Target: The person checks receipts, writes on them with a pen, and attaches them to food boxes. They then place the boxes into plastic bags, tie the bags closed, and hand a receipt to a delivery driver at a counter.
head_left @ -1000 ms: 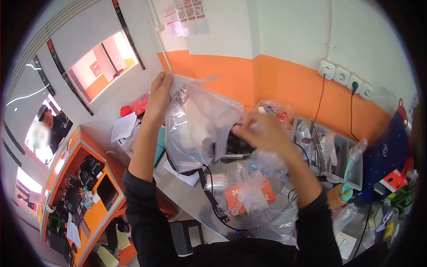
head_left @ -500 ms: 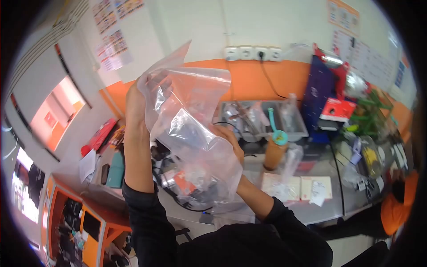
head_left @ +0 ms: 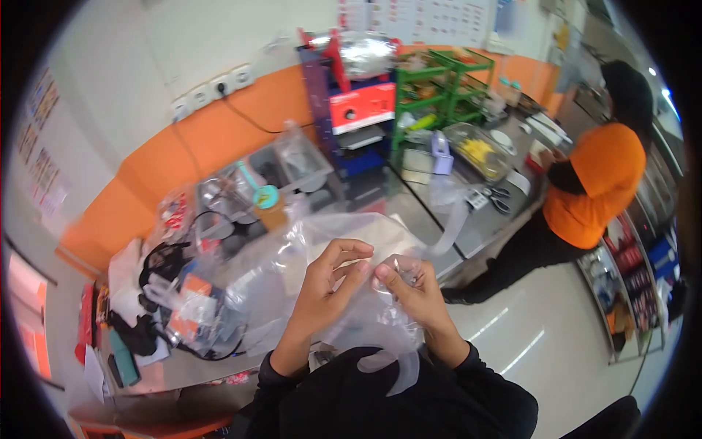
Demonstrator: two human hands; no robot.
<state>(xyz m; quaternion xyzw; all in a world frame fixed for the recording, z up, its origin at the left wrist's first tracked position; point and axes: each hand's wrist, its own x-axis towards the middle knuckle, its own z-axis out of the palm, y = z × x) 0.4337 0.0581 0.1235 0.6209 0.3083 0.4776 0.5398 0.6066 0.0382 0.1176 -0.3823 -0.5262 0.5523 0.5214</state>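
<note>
A large clear plastic bag (head_left: 256,282) spreads across the front of the table and hangs down before my body, with loose strips like handles. My left hand (head_left: 329,289) is curled, thumb close to the fingertips, on the bag's film. Close beside it, my right hand (head_left: 420,296) pinches a bunched part of the same bag between thumb and fingers. A narrow gap separates the two hands. Behind the bag stands a brown cup with a turquoise lid (head_left: 267,196), its lower part covered by the film.
A grey divided tray (head_left: 314,172) holds small items. Left lies a pile of cables and wrapped packs (head_left: 194,304). At the back are a sealing machine with a red panel (head_left: 362,106) and green racks (head_left: 439,84). A person in an orange shirt (head_left: 603,183) stands at right.
The view has swung right, bringing the co-worker into sight. The bag, earlier held up high over my left hand, is now lower, and both hands have come together at its film.
</note>
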